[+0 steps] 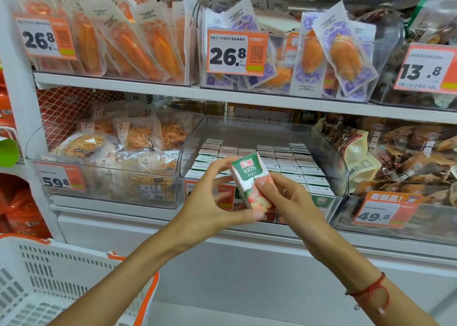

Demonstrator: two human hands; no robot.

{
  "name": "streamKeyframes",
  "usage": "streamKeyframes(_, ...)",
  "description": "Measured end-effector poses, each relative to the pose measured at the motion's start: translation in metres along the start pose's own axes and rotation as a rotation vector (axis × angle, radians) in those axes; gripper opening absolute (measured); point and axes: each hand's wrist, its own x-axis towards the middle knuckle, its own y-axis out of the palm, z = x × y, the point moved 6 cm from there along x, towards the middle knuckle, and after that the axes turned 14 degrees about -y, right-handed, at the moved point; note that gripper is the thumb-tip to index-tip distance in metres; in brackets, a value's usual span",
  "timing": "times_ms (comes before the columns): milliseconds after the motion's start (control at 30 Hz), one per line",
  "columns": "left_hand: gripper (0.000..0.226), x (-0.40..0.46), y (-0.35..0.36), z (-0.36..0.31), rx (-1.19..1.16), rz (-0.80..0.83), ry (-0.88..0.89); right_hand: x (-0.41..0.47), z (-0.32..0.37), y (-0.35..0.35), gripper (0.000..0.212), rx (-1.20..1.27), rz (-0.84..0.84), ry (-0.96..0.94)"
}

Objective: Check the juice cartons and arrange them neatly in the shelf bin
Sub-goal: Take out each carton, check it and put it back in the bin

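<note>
While both hands close on it from either side, 1 juice carton point(251, 183) sits tilted in front of the clear shelf bin point(329, 152), its top leaning left and its green-and-white face with "100%" turned toward the camera. The right hand point(289, 202) grips the carton's right edge, thumb pressed on the front face. The left hand point(207, 202) pinches it too, fingers curled over the top corner and thumb under the bottom end. Just behind the carton, the bin holds many more cartons point(284, 160) standing upright in close rows, only their white tops showing, with a few green fronts visible through the bin's front wall. A red string bracelet point(371, 291) circles the right wrist. To the left of the bin, a second clear bin point(103, 177) holds bagged snacks behind a tag reading 59.8; to the right, a price tag point(380, 214) reads 49.8. At lower left stands a white perforated basket point(49, 288) with orange trim.
</note>
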Motion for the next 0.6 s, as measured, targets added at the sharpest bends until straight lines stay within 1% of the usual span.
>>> streamKeyframes(67,0.063,0.004,-0.004,0.006,-0.279,0.042,-0.108,0.000,-0.001,-0.003,0.024,-0.020,-0.005,-0.014)
streamKeyframes(133,0.053,0.006,-0.008,0.014,-0.430,0.035,-0.235,0.000,-0.002,-0.006,0.027,-0.011,-0.018,0.009)
streamKeyframes(200,0.046,0.006,-0.007,0.016,-0.419,0.063,-0.299,0.000,-0.002,-0.008,0.033,-0.013,-0.012,0.020)
streamKeyframes(267,0.038,0.005,-0.005,0.017,-0.342,0.102,-0.325,0.001,0.001,-0.008,0.035,-0.032,0.010,-0.026)
streamKeyframes(367,0.045,0.005,-0.001,0.018,-0.211,0.129,-0.343,0.003,0.006,-0.010,0.028,-0.060,-0.004,-0.096)
streamKeyframes(433,0.044,0.005,-0.001,0.016,-0.197,0.124,-0.326,0.006,0.006,-0.012,0.025,-0.069,-0.025,-0.116)
streamKeyframes(500,0.040,0.005,-0.001,0.011,-0.208,0.081,-0.290,0.012,0.007,-0.015,0.022,-0.096,-0.061,-0.150)
streamKeyframes(533,0.039,0.006,-0.002,0.008,-0.215,0.040,-0.274,0.016,0.009,-0.017,0.025,-0.123,-0.081,-0.176)
streamKeyframes(600,0.037,0.010,-0.004,0.006,-0.247,-0.072,-0.264,0.025,0.011,-0.022,0.036,-0.179,-0.099,-0.218)
